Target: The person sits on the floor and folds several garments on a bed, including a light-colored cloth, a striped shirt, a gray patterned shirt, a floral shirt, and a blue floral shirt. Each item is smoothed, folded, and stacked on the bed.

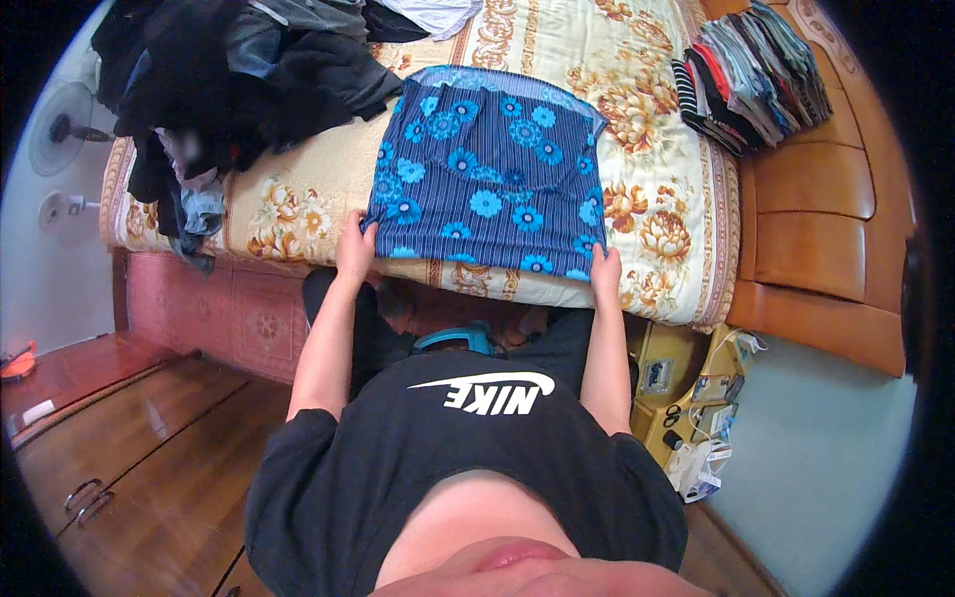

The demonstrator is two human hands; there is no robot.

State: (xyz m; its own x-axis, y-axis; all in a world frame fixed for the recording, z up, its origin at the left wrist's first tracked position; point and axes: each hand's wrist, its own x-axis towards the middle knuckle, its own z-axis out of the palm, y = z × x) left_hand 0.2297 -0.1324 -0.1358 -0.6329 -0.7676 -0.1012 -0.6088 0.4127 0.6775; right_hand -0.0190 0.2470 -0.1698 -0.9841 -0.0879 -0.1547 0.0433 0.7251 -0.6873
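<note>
A dark blue striped cloth garment with light blue flowers lies spread out on the bed, its exact kind unclear. My left hand pinches its near left corner at the bed's front edge. At the near right corner, my right hand grips the fabric in the same way. Between the two hands the near edge runs fairly straight, while small wrinkles show across the middle. The far edge rests on the bedspread, showing a paler strip of the cloth.
A floral cream bedspread covers the bed. Dark clothes lie in a loose heap at the far left. Folded clothes stand in a row at the right, by the brown headboard. A yellow bedside cabinet holds small items.
</note>
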